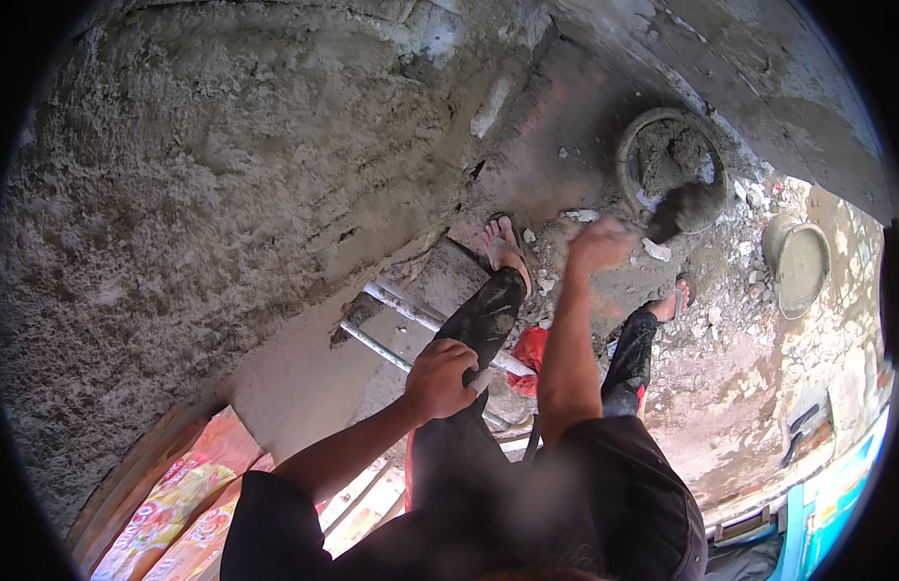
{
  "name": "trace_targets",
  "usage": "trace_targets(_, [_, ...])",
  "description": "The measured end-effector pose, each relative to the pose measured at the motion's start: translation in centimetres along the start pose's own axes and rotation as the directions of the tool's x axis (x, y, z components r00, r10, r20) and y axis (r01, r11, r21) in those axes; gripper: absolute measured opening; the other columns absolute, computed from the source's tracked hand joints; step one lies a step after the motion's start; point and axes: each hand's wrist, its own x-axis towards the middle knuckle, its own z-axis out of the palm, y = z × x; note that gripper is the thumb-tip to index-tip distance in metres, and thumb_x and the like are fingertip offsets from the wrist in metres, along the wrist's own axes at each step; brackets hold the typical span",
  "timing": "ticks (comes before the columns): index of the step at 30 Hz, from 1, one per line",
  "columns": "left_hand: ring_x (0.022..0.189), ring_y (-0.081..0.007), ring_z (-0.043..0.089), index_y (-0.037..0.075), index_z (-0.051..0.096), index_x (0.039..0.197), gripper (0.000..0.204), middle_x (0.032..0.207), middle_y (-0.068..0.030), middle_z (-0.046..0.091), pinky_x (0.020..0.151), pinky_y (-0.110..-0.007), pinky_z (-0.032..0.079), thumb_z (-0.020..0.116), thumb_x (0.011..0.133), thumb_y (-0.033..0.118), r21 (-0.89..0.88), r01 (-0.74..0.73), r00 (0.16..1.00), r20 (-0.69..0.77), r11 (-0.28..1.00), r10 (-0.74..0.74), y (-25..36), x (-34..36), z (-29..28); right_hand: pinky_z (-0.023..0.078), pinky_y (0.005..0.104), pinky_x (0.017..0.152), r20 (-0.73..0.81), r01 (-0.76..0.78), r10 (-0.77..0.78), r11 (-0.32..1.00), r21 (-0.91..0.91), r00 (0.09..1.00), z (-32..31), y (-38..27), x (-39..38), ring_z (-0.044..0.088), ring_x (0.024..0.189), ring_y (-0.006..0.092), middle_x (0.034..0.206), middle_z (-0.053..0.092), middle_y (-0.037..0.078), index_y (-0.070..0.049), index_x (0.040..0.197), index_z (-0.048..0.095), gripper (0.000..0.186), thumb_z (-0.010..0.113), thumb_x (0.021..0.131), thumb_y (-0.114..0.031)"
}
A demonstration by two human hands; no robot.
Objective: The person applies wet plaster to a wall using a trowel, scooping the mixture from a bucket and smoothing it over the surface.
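Observation:
My right hand (600, 244), slightly blurred, grips a trowel (686, 208) that carries grey mortar over a round bucket (628, 155) of mortar at the upper right. My left hand (441, 378) is curled at my left leg (483, 315), beside a pale object that I cannot make out. White tubular rails (376, 343), like part of a ladder or stand, lie below my leg, with a red plastic bag (527, 351) between my legs.
A rough plastered wall (198, 165) fills the left; another stands at upper right. A second bucket (798, 266) with grey contents is at the right. Rubble (749, 286) covers the floor around my sandalled feet. Printed colourful sheeting (168, 494) lies lower left.

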Motion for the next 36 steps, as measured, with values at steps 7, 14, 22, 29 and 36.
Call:
trace_targets(7, [0.103,-0.0248,0.062,0.008,0.067,0.085,0.019,0.096,-0.0054,0.069,0.088,-0.038,0.050,0.078,0.072,0.016,-0.043,0.030,0.997,-0.072,0.999,-0.033,-0.9,-0.6,0.6,0.050,0.0523,0.072,0.763,-0.193,-0.042,0.957,0.216,0.645,-3.4,-4.8,-10.9,0.064,0.076,0.0460,0.078,0.066,0.025,0.004,0.112,0.058,0.039,0.064,0.087,-0.025])
trace_targets(14, [0.104,-0.0243,0.061,0.008,0.067,0.086,0.020,0.099,-0.0037,0.068,0.090,-0.037,0.050,0.077,0.069,0.014,-0.033,-0.021,0.999,-0.041,0.999,0.020,-1.4,-0.6,0.2,0.049,0.0491,0.075,0.667,0.010,-0.243,0.943,0.333,0.705,5.7,-0.5,-0.4,0.063,0.086,0.0480,0.089,0.067,0.027,0.003,0.115,0.057,0.036,0.062,0.086,-0.018])
trace_targets(22, [0.110,-0.0240,0.059,0.011,0.066,0.086,0.026,0.107,-0.0019,0.068,0.093,-0.039,0.049,0.077,0.062,0.012,-0.077,0.017,1.000,0.021,0.997,-0.015,-2.2,-1.2,0.6,0.050,0.0478,0.076,0.708,-0.067,-0.273,0.909,0.412,0.651,25.1,0.9,0.3,0.064,0.091,0.0474,0.087,0.067,0.026,0.001,0.106,0.060,0.029,0.065,0.081,-0.013])
trace_targets(29, [0.104,-0.0260,0.062,0.009,0.065,0.086,0.025,0.102,-0.0036,0.068,0.088,-0.040,0.052,0.077,0.064,0.012,-0.074,-0.032,0.999,-0.027,0.997,0.030,-1.8,-0.6,0.4,0.050,0.0423,0.070,0.798,-0.217,-0.237,0.885,0.413,0.554,18.3,5.3,-12.7,0.065,0.075,0.0372,0.079,0.064,0.019,0.002,0.095,0.056,0.024,0.068,0.081,-0.013])
trace_targets(36, [0.111,-0.0236,0.059,0.008,0.067,0.089,0.025,0.105,-0.0045,0.067,0.095,-0.037,0.048,0.076,0.067,0.013,-0.051,0.028,1.000,0.011,0.998,-0.027,-1.4,-0.6,0.5,0.050,0.0301,0.058,0.993,-0.902,-0.108,0.431,0.011,-0.039,0.9,-1.5,-12.6,0.056,0.067,0.0119,0.078,0.057,0.000,-0.007,0.100,0.056,0.018,0.068,0.088,-0.012])
